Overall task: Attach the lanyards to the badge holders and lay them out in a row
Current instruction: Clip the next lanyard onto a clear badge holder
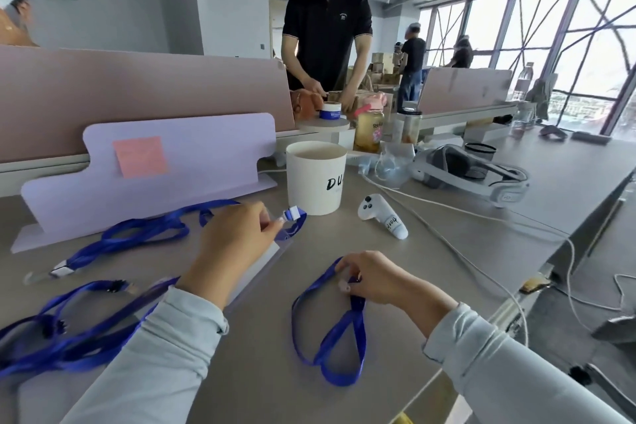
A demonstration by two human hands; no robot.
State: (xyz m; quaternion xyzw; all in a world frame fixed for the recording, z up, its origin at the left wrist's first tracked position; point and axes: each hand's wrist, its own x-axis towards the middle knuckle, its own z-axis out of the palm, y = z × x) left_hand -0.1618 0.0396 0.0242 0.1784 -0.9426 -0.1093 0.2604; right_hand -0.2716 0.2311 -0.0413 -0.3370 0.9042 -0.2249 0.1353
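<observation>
My left hand (237, 241) pinched the top of the clear plastic badge holder (262, 265) on the grey surface (447, 251), steadying it (I judged), while my right hand (375, 277) pinched the clip end of the blue ribbon lanyard (359, 337).

badge holder (262, 268): mostly under left hand (234, 244) | lanyard pile (65, 353): cut by left edge | sticky note (140, 157): unreadable
</observation>
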